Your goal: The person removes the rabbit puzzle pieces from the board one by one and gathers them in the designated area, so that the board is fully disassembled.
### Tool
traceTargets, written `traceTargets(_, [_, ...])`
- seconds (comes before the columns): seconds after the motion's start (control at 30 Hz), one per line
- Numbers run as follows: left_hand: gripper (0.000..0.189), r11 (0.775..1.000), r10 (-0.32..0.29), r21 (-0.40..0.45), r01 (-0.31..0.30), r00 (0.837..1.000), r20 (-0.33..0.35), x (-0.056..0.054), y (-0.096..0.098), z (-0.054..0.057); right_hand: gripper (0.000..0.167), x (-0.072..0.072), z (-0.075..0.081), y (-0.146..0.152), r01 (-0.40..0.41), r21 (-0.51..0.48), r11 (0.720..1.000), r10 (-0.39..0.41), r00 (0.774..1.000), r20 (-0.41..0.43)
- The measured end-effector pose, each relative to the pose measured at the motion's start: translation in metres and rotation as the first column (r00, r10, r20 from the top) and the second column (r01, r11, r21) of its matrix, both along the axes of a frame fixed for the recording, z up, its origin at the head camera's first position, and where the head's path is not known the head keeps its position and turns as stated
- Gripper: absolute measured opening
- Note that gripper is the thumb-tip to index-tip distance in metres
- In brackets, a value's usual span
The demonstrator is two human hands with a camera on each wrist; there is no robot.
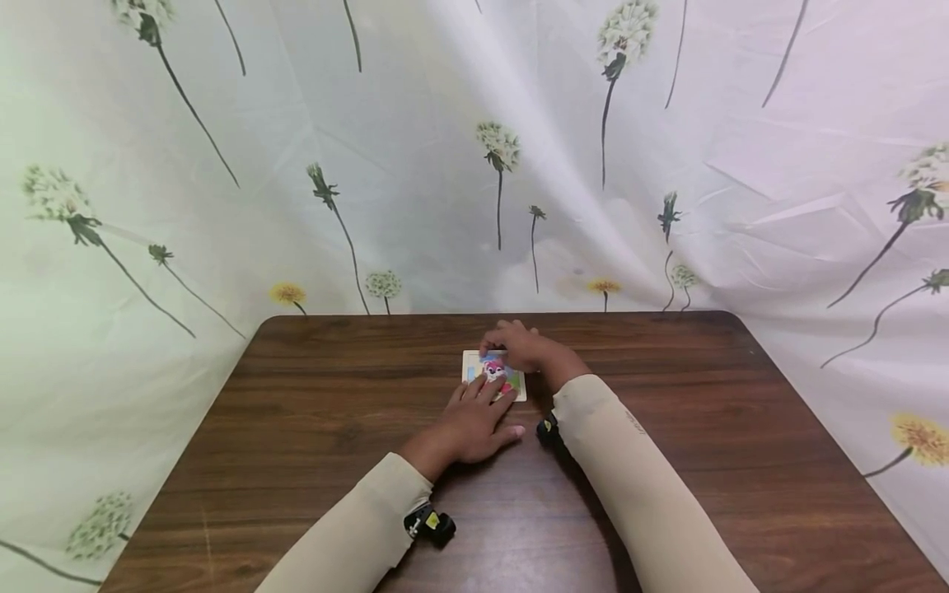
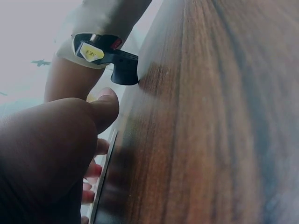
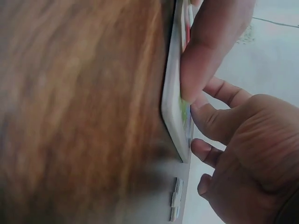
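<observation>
A thin picture board (image 1: pixel 467 360) with a white border lies flat on the table, showing a pink cartoon animal on a blue and green ground. My left hand (image 1: pixel 474 420) rests on its near part with fingers stretched out; the thumb lies off to the side. Over the far right part bends my right hand (image 1: pixel 515 346), its fingertips touching the picture. In the right wrist view, its thumb (image 3: pixel 212 122) meets the board's surface beside a left-hand finger. Its other fingers hang loosely bent past the edge, and no held piece shows. Both hands cover much of the picture.
Small flat pieces (image 3: pixel 175 199) lie on the table beyond the board in the right wrist view. The brown wood-grain table (image 1: pixel 334 461) ends at a white curtain (image 1: pixel 430 206) printed with dandelions. A small black camera (image 1: pixel 432 525) sits on the left wrist.
</observation>
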State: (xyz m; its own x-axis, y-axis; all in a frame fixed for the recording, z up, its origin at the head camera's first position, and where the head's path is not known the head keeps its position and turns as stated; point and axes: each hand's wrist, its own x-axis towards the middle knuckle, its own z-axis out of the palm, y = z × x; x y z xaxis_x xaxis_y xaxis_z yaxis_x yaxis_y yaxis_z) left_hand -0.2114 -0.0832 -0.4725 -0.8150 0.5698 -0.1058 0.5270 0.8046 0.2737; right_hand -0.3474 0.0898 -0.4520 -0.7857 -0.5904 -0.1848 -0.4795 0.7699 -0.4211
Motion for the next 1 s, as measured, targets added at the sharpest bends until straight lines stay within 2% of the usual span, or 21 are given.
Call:
traceTargets(0.33, [0.071,1.000,0.004,-0.003,-0.004,1.000,0.005,0.0002,0.0004,0.0012,0.029,0.0005,0.0016,-0.0012,-0.021,-0.009,1.000,0.021,1.000,0.004])
traceTargets(0.57, [0.069,1.000,0.005,-0.001,-0.005,1.000,-0.008,0.0004,-0.0001,0.0013,0.030,0.0015,0.0008,-0.0018,-0.031,-0.028,0.999,0.030,0.999,-0.033])
traceTargets(0.9, [0.069,1.000,-0.005,0.002,0.005,1.000,-0.021,-0.0011,-0.0005,-0.0019,0.037,0.0025,-0.0028,-0.0036,-0.036,-0.079,0.996,0.032,0.998,-0.055])
traceTargets(1.0, [0.070,1.000,-0.004,0.004,0.004,1.000,-0.006,-0.0027,-0.0006,-0.0051,0.038,0.0044,-0.0032,-0.0028,-0.046,-0.087,0.995,0.039,0.996,-0.080])
